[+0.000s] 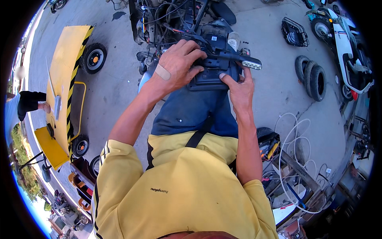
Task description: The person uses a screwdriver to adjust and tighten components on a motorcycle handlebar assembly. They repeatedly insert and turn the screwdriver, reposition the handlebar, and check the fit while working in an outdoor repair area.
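Note:
A black plastic panel (211, 82) with a crossbar lies over my thighs, against the stripped vehicle (171, 20). At the crossbar's right end a clear lamp (252, 64) sticks out. My right hand (242, 88) grips the panel's right side, its thumb on top and fingers partly hidden behind the edge near the lamp. On the left side, my left hand (181, 63) has bent fingers and thumb closed about the panel's edge, below the cables. A bandage strip (162, 72) covers the left wrist. A clear bottle-like container (233, 40) is just beyond the panel.
To the left stands a yellow cart (65, 67) with black wheels; another person's hand (46, 107) rests near its edge. Several loose tyres (317, 81) and a black wire basket (294, 32) lie at right, near a white scooter (346, 51). A white hose (284, 159) coils at lower right.

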`<state>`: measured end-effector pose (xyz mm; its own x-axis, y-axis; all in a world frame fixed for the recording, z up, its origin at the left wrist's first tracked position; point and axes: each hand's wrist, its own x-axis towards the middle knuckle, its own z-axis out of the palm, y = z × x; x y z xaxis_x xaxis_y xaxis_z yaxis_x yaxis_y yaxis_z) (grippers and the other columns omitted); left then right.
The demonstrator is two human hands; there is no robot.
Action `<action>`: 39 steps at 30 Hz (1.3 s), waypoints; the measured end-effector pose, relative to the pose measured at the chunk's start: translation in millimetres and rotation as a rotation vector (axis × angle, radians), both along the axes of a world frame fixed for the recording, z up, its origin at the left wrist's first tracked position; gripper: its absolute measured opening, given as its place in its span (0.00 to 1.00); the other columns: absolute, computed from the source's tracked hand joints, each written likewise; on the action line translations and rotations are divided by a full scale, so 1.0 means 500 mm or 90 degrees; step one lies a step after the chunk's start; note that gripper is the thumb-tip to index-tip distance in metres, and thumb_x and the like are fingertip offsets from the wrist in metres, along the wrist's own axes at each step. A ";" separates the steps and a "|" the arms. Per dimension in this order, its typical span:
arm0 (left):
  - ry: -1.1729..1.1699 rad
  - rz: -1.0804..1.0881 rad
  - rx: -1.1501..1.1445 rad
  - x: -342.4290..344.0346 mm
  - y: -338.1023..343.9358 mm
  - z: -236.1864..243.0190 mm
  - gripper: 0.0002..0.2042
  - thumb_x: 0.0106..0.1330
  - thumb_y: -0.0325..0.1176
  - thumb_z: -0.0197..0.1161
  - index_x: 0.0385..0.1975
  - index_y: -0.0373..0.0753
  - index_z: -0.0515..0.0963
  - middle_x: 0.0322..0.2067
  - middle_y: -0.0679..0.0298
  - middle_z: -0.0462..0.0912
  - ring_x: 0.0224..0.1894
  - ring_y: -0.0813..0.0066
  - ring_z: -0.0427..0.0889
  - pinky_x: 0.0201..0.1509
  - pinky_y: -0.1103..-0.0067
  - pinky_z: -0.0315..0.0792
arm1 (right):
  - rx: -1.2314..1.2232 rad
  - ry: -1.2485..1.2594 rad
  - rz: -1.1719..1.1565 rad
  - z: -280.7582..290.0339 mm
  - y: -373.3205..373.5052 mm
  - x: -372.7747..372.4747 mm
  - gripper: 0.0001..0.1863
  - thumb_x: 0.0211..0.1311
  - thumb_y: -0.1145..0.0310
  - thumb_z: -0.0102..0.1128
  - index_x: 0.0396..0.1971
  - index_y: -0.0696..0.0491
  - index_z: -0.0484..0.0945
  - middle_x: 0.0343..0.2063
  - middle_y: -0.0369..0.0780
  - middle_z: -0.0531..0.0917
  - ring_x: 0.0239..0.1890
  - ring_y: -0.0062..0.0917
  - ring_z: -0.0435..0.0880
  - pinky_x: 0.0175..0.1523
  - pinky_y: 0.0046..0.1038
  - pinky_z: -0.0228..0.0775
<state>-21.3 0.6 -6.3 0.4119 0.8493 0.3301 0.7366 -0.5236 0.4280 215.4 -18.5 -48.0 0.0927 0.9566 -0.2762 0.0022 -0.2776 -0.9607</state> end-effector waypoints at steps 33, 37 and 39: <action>0.098 -0.099 0.104 -0.034 0.041 -0.032 0.27 0.63 0.39 0.78 0.61 0.41 0.79 0.60 0.55 0.81 0.60 0.50 0.80 0.65 0.61 0.76 | -0.018 -0.060 0.013 0.003 0.005 0.009 0.42 0.54 0.68 0.80 0.71 0.57 0.76 0.51 0.51 0.87 0.50 0.32 0.86 0.58 0.31 0.78; 0.129 -0.091 0.137 -0.031 0.039 -0.025 0.26 0.63 0.39 0.79 0.61 0.42 0.80 0.60 0.56 0.82 0.60 0.51 0.81 0.64 0.61 0.76 | -0.017 -0.066 0.011 0.006 0.006 0.007 0.41 0.54 0.68 0.80 0.70 0.57 0.75 0.49 0.49 0.87 0.48 0.30 0.87 0.55 0.29 0.79; 0.133 -0.081 0.153 -0.029 0.039 -0.025 0.26 0.62 0.39 0.79 0.60 0.42 0.80 0.60 0.56 0.83 0.59 0.51 0.81 0.64 0.61 0.77 | -0.010 -0.061 0.009 0.003 0.005 0.005 0.41 0.54 0.68 0.80 0.70 0.58 0.75 0.48 0.48 0.87 0.46 0.29 0.87 0.53 0.28 0.80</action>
<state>-35.8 19.9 -19.0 0.5902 0.6946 0.4114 0.7173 -0.6850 0.1277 218.0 -16.1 -46.7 0.1063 0.9538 -0.2810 0.0986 -0.2913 -0.9515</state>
